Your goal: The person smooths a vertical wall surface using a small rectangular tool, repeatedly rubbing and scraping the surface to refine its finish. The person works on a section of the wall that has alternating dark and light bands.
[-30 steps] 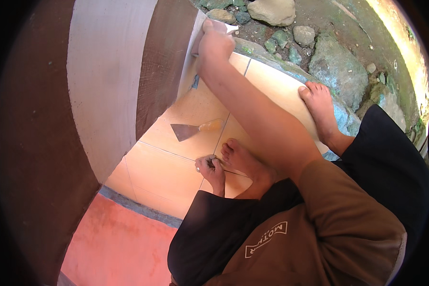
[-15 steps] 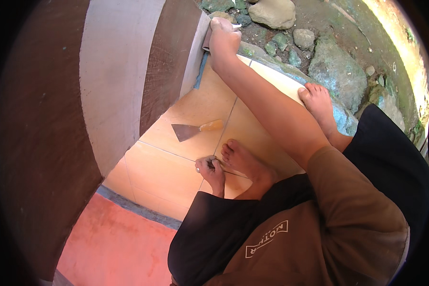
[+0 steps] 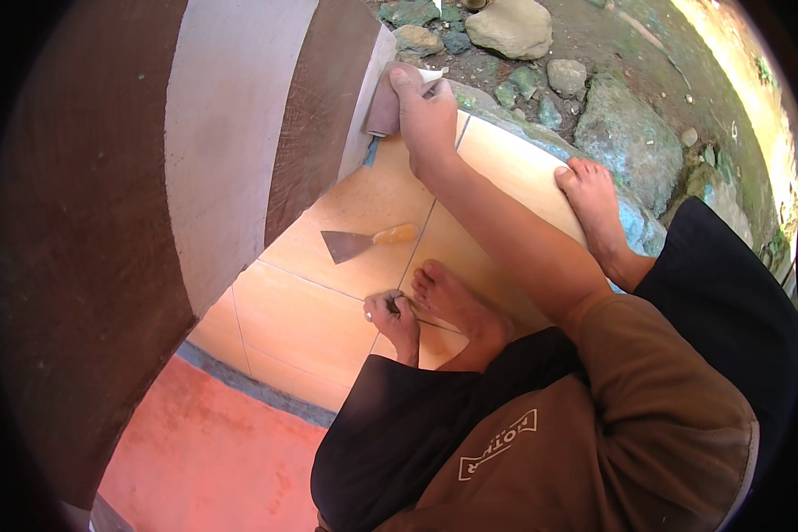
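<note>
My right hand (image 3: 426, 111) is closed on a curled sheet of purplish-brown sandpaper (image 3: 382, 111). It presses the sheet to the pale end edge of the striped wall (image 3: 361, 102), low down by the floor. A white strip (image 3: 433, 75) shows by my fingers. My left hand (image 3: 392, 316) is curled closed beside my left foot (image 3: 448, 293), a ring on one finger. What it holds, if anything, is hidden. Between the wall and my left hand, a scraper (image 3: 363, 241) with a triangular metal blade and an orange-yellow handle lies on the tiles.
Peach floor tiles (image 3: 293, 310) reach up to the wall's base. Past their far edge are rocks (image 3: 629, 133) and bare soil. My right foot (image 3: 592, 191) rests at the tile edge. On the near left is a red floor (image 3: 213, 452) behind a grey border strip.
My right hand has slid down the wall edge towards me and slightly right, and more of the sandpaper shows. The left hand and the scraper have stayed put.
</note>
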Tool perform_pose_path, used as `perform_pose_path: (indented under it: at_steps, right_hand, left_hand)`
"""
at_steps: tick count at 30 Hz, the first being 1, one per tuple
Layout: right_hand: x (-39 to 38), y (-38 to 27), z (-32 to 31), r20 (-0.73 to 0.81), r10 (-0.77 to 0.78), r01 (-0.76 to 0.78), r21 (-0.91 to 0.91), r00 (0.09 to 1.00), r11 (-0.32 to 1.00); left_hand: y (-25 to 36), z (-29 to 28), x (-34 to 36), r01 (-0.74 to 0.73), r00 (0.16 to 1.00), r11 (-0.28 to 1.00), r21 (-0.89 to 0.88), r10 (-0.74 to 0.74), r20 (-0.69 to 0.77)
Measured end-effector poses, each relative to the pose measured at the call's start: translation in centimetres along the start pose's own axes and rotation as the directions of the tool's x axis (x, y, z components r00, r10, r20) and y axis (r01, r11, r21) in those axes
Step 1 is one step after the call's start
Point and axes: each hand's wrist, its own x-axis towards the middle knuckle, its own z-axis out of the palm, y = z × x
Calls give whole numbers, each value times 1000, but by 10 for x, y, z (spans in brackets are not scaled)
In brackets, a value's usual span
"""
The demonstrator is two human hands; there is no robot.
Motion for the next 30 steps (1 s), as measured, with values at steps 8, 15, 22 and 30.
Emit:
perform_pose_path:
  at_steps: [8,15,22,30]
  right_hand:
    - [-18,24,2,-42,104,-110,-145,994,983]
    - [-23,10,5,-111,-24,36,107,993,994]
    - [-6,19,5,98,108,-134,311,989,941]
    - [-29,41,17,70,124,-140,351,990,926]
  left_hand:
    - [-4,0,0,-62,998,995,79,62,-5]
    - [-2,-1,0,-31,999,998,55,32,-21]
    - [2,-1,1,-41,999,997,60,42,-7]
    - [-6,-1,0,-39,999,998,57,40,-15]
